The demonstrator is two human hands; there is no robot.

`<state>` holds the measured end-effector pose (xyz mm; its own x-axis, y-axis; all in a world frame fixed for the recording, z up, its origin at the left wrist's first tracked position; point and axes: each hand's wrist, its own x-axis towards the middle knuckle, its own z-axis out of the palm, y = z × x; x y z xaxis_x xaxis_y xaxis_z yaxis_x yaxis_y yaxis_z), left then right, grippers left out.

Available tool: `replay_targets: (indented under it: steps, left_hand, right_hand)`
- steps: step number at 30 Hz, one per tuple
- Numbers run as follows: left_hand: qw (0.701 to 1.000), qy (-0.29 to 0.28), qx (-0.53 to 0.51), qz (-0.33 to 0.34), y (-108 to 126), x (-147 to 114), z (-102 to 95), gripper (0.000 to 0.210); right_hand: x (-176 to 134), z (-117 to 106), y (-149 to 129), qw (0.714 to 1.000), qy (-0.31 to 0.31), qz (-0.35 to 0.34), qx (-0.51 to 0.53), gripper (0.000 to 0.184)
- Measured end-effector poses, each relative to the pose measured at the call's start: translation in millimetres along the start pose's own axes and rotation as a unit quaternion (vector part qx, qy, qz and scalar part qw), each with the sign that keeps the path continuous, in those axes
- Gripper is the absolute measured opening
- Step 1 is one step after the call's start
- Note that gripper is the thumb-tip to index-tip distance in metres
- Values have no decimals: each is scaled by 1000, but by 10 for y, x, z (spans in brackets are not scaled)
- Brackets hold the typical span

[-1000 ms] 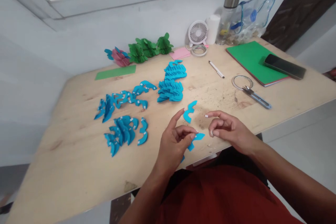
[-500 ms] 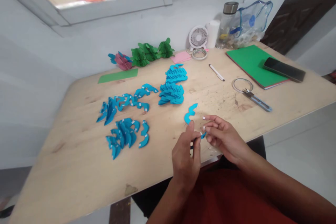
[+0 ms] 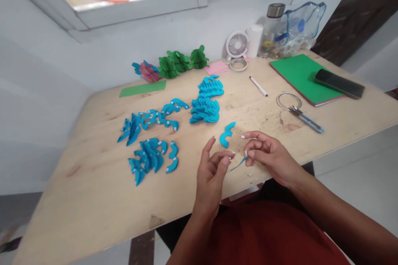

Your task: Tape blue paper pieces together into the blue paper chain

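My right hand (image 3: 270, 154) pinches a blue wavy paper cutout (image 3: 240, 163), seen nearly edge-on, between thumb and fingers. To its left my left hand (image 3: 209, 174) has its fingers apart, close to the other end of that cutout; whether a fingertip touches it I cannot tell. Another blue scalloped cutout (image 3: 227, 134) lies flat on the table just beyond both hands. Further left are folded blue cutouts with small white squares on them, in a front cluster (image 3: 149, 155) and a back cluster (image 3: 149, 119). A single such piece (image 3: 173, 157) lies beside the front cluster.
Stacked blue cutouts (image 3: 205, 109) stand mid-table. Green paper shapes (image 3: 178, 62) and a small fan (image 3: 237, 45) line the wall. Rightward lie a pen (image 3: 258, 86), a tape roll (image 3: 289, 101), thread snips (image 3: 307, 120), green sheets (image 3: 294, 72) and a phone (image 3: 339, 83).
My left hand has let go of the blue cutout, spread its fingers and shifted slightly left. The cutout now stays in my right hand. The view has moved a little.
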<state>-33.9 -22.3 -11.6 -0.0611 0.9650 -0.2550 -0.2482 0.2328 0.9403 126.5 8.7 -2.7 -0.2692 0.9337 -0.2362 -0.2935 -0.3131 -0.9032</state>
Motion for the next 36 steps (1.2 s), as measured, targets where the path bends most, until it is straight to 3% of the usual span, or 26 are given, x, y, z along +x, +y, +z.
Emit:
replay_targets:
  steps: [5, 11, 15, 18, 22, 25, 27, 36]
  left_hand:
    - [982, -105, -78, -138, 36, 53, -7, 62]
    - [972, -146, -136, -127, 88, 25, 16, 69]
    - [979, -122, -122, -112, 106, -9, 46, 75]
    - [990, -73, -90, -86, 112, -51, 97, 72]
    - [997, -16, -44, -53, 88, -82, 152, 62]
    - [999, 2, -20, -38, 47, -70, 157, 61]
    - [999, 6, -7, -31, 23, -60, 153, 61]
    - [1000, 15, 14, 11, -16, -80, 212, 55]
  right_hand:
    - [-20, -54, -13, 997, -73, -14, -4, 36]
    - [-3, -114, -34, 989, -123, -52, -58, 38]
    - [5, -86, -48, 985, -102, -79, -111, 38]
    - [-9, -54, -44, 974, -43, -131, -177, 34]
    - [-47, -24, -18, 921, 50, -216, -320, 35]
    - [-77, 6, -8, 870, 87, -265, -406, 35]
    - [-94, 31, -8, 851, 106, -282, -429, 36]
    - [-133, 47, 45, 859, 105, -266, -425, 35]
